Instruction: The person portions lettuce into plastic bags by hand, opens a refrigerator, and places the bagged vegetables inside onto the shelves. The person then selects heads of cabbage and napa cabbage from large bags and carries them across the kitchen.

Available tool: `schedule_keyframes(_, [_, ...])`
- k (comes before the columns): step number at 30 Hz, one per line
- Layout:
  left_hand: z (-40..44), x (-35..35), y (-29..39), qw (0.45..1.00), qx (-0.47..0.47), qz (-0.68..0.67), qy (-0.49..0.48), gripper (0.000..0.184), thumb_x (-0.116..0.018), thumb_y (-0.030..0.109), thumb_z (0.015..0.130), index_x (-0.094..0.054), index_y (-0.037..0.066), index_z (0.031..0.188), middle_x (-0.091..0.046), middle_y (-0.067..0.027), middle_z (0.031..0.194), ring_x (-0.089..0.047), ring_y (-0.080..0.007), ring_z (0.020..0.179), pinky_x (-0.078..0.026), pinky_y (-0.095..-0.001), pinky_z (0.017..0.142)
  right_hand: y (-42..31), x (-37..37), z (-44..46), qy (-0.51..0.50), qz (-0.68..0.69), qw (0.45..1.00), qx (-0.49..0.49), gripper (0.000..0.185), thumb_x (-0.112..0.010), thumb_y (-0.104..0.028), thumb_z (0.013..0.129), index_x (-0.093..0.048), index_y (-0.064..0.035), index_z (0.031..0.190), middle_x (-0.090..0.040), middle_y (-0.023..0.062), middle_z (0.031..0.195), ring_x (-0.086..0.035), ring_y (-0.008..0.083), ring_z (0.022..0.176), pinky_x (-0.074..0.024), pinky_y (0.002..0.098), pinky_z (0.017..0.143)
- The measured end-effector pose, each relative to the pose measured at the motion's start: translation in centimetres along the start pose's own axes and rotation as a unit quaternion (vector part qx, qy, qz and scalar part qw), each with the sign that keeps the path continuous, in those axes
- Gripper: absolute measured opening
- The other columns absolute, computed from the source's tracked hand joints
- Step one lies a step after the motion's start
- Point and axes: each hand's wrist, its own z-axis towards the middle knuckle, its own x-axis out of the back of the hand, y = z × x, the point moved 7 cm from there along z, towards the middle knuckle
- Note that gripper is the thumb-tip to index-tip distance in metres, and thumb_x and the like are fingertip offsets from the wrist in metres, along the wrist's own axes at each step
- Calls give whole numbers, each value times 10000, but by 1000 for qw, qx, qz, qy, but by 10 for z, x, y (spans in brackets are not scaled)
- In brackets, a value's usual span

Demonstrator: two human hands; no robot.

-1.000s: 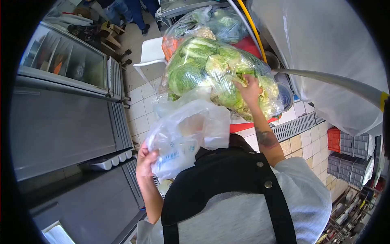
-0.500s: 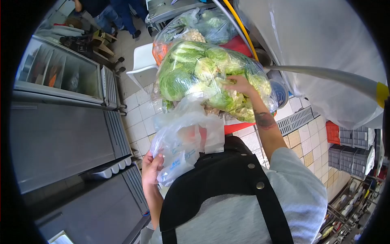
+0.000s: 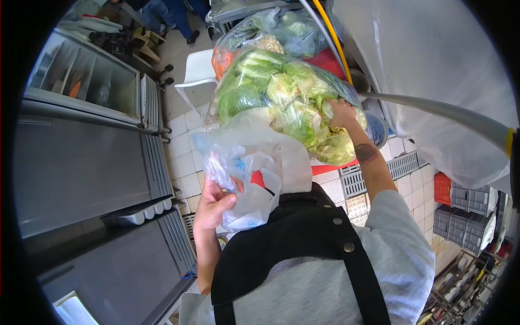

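loosely crumpled plastic bag (image 3: 252,138), rounded greens (image 3: 283,89)

Pale tiled floor (image 3: 180,153), grey cabinet (image 3: 81,168) at nine o'clock.
Over my remote link I see a glass door (image 3: 108,89) at ten, chair (image 3: 200,66) at eleven, sheeting (image 3: 433,70) at two, grate (image 3: 407,166) at three, rack (image 3: 465,284) at four.

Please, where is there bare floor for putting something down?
Bare tiles show between the grey cabinet and the big vegetable bag, and between the floor drain and the stacked crates. It is crowded around the vegetable bag: the right hand is at it, the left hand holds a plastic bag in front, and more filled bags lie behind.
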Motion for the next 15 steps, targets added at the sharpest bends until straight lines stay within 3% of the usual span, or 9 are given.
schedule_keyframes(2, [6,2,-1,1000,-1,18,19,821,-655,13,783,-205,157,1454,-550,-51,858,-421,-30,578,-334,-181,491,2,30,-11,-16,138,990,39,997,-793,-189,512,-342,-299,1394,-477,185,1298,-537,311,1129,-444,445,925])
schedule_keyframes(5, [14,2,1,998,14,40,36,732,-648,17,792,-288,117,1422,-521,9,775,-406,-26,562,-323,-182,484,11,67,-28,-23,430,889,157,892,-751,-161,564,-386,-178,1378,-522,179,1269,-583,294,1073,-474,412,908])
schedule_keyframes(7, [20,-1,2,997,47,49,21,643,-635,38,810,-357,88,1387,-486,47,711,-385,-25,547,-309,-185,475,20,88,-35,-10,575,780,246,802,-716,-134,608,-418,-64,1349,-564,173,1225,-589,291,1072,-475,407,923])
schedule_keyframes(10, [39,-9,5,995,85,45,36,509,-594,85,854,-430,73,1336,-434,65,663,-348,-27,527,-277,-192,462,45,79,-44,-135,762,614,155,758,-678,-107,632,-414,-3,1335,-581,172,1198,-592,302,1070,-465,385,956])
schedule_keyframes(11, [49,-16,7,996,72,45,12,470,-555,127,892,-425,81,1341,-400,70,636,-323,-27,521,-245,-197,453,51,66,-39,-209,792,544,180,688,-621,-142,695,-411,-10,1337,-569,181,1214,-582,303,1087,-457,399,971])
schedule_keyframes(13, [66,-27,10,996,67,65,-6,495,-526,138,899,-395,87,1373,-388,62,628,-307,-25,513,-234,-183,449,25,78,-61,-226,861,413,192,598,-608,-168,729,-470,-15,1290,-562,167,1230,-567,310,1107,-459,426,966])
schedule_keyframes(14, [72,-32,11,995,65,76,-13,507,-512,144,903,-381,90,1390,-382,59,624,-299,-24,508,-229,-175,447,6,75,-76,-212,843,442,221,562,-596,-190,752,-487,-19,1277,-562,161,1234,-565,308,1112,-457,432,966])
schedule_keyframes(15, [76,-39,13,996,59,54,-27,370,-541,169,917,-469,81,1269,-395,62,625,-305,-28,514,-222,-195,443,-12,73,-90,-196,824,470,250,529,-584,-212,774,-504,-24,1263,-562,155,1237,-563,306,1116,-456,439,965])
